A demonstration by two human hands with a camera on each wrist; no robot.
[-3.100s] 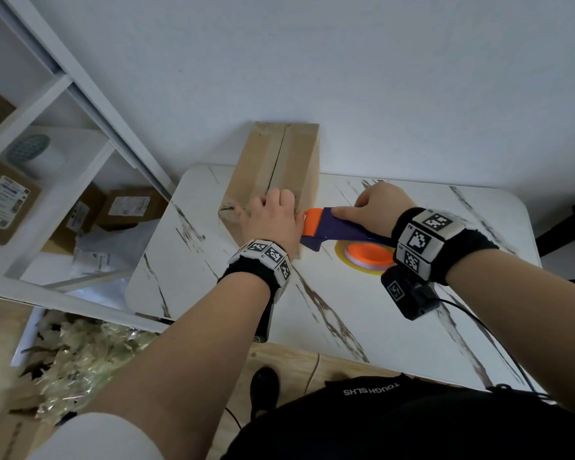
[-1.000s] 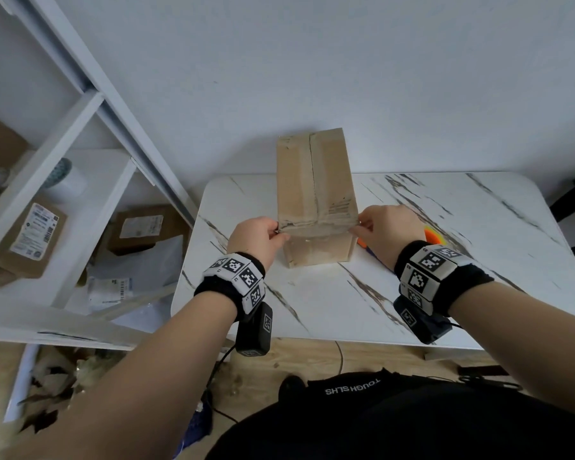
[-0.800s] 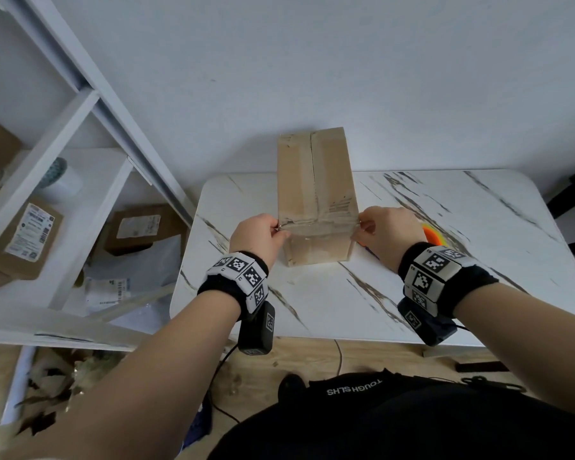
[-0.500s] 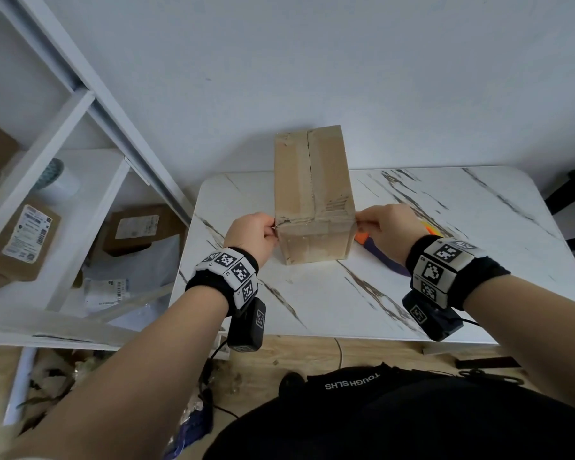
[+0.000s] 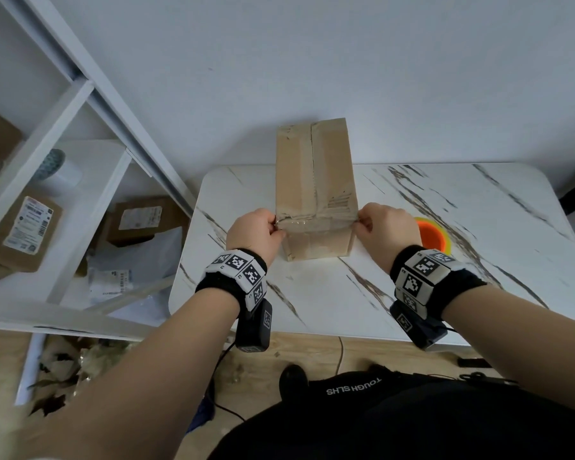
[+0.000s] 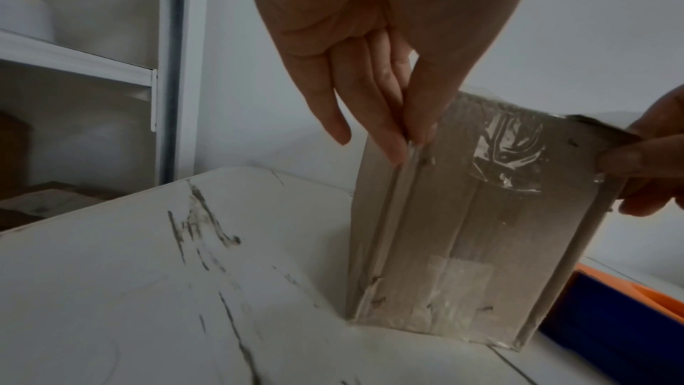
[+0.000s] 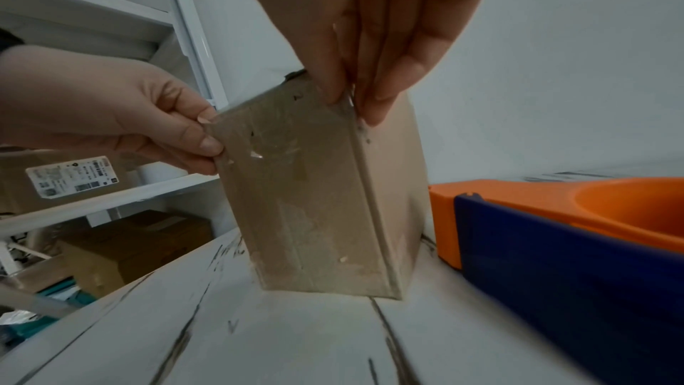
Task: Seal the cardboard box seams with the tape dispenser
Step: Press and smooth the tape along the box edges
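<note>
The tall brown cardboard box (image 5: pixel 316 187) stood at the 12 o'clock side of the white marbled table (image 5: pixel 346 293). The left hand (image 5: pixel 254 234) pinched its near-left upper edge; the right hand (image 5: pixel 384 232) pinched the near-right. The orange-and-blue plastic tape dispenser (image 7: pixel 577 233) lay at the box's 3 o'clock.

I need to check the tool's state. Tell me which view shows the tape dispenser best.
The right wrist view: the tape dispenser lies close beside the cardboard box, orange and blue body plain. The head view shows only its orange roll end; the left wrist view only a corner.
</note>
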